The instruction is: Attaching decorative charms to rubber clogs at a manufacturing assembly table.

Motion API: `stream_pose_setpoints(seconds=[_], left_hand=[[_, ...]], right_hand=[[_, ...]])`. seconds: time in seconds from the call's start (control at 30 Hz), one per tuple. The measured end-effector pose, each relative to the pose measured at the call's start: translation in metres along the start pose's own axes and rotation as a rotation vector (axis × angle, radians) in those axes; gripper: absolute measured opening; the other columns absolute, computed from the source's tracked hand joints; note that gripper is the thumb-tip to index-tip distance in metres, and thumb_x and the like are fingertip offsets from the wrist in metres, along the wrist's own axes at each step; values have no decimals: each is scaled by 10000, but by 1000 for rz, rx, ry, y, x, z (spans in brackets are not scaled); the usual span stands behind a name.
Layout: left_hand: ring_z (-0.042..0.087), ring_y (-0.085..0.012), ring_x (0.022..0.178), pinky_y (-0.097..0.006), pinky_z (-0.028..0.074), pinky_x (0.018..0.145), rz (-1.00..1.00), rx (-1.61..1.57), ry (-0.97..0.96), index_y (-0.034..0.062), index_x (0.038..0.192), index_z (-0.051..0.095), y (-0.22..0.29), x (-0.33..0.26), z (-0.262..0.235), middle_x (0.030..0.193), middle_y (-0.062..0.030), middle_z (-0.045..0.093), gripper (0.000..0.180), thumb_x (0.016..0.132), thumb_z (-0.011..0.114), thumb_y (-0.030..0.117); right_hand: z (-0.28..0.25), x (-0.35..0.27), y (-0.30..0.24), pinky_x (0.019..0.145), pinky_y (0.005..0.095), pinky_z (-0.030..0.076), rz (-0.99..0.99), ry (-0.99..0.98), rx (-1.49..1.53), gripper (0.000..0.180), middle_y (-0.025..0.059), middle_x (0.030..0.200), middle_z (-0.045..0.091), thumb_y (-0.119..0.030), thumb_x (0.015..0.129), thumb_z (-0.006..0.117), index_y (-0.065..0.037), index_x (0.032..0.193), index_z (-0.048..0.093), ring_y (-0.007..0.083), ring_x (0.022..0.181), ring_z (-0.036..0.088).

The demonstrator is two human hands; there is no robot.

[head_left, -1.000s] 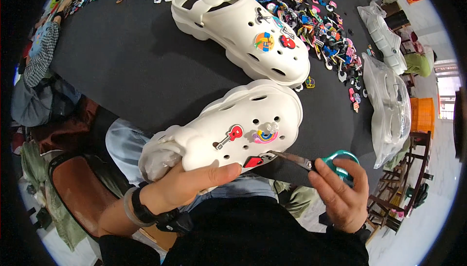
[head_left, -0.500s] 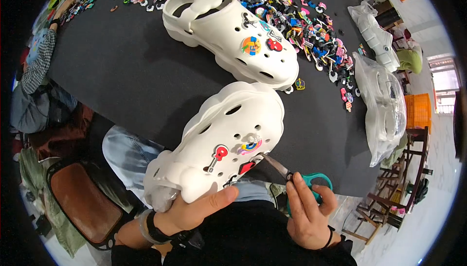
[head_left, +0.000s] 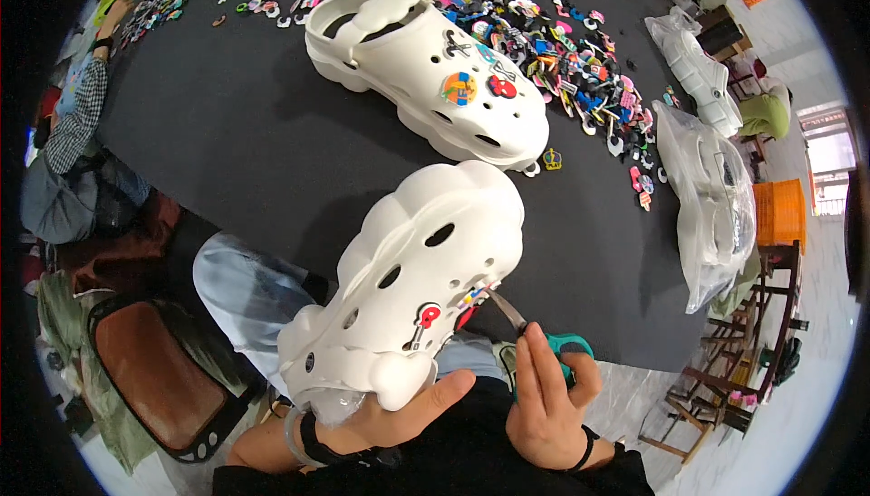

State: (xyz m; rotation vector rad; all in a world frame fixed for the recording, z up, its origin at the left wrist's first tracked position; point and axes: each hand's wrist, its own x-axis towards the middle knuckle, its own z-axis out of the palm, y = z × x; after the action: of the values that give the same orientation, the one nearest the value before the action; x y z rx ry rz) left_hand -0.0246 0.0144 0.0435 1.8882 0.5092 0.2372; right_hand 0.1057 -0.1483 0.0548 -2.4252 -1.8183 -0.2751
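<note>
A white clog (head_left: 403, 233) tilts toe-up above my lap, its side turned toward me. My left hand (head_left: 385, 419) holds it by the heel end, thumb out and the other fingers hidden by the shoe. Teal-handled scissors (head_left: 506, 311) are gripped in my right hand (head_left: 548, 419). Their tip reaches the clog's upper beside a rainbow charm (head_left: 471, 296); the exact contact is too small to tell. A red guitar charm (head_left: 428, 317) sits nearer the heel. Another white clog (head_left: 390, 56) with several charms lies on the dark table beyond, a crown-shaped charm (head_left: 552, 159) by its toe.
A heap of colourful charms (head_left: 580, 65) spreads behind the far clog. Plastic-wrapped white shoes (head_left: 711, 206) lie along the table's right edge. Another person's arm (head_left: 91, 97) reaches onto the table at far left. A brown-seated chair (head_left: 161, 383) stands at lower left.
The held clog has rolled, showing more of its side and hiding some charms. My right hand and the scissors have shifted a little left.
</note>
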Motion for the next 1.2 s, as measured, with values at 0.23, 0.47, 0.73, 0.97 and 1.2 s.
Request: stream_pose_setpoints(seconds=[0.23,0.47,0.73,0.97,1.2], left_hand=[[538,-295,1079,-392,425,921,42,187,123,-34,1294,464,8,3,10,1212,-186,540,568,847,691,232],[565,-261,1019,-364,453,868,-17,-6,189,-32,1243,506,11,5,15,1144,-164,580,478,858,676,194],[515,-225,1110,-341,398,963,-147,-435,217,-25,1274,490,-1,3,21,1217,-136,560,443,887,629,141],[509,-224,1123,-342,388,974,-199,-461,226,-18,1254,518,-11,0,26,1230,-123,558,394,899,605,131],[532,-226,1093,-343,395,966,-113,-440,261,-19,1210,559,-1,6,21,1175,-118,592,359,896,614,146]], right_hand=[[18,1,-7,768,354,398,-26,57,-46,351,165,1336,526,-64,718,596,14,1050,680,264,915,421],[46,3,-17,711,346,389,43,158,67,367,171,1395,452,-6,722,602,42,1081,654,253,913,384],[80,11,-19,742,353,397,-5,266,60,369,171,1417,387,41,706,595,43,1073,639,262,974,370],[81,19,-31,752,337,397,77,320,139,381,175,1397,421,36,719,592,42,1098,629,265,988,391],[28,30,-1,706,310,389,-99,143,-22,364,107,1387,482,-42,734,587,-29,1086,676,225,923,415]])
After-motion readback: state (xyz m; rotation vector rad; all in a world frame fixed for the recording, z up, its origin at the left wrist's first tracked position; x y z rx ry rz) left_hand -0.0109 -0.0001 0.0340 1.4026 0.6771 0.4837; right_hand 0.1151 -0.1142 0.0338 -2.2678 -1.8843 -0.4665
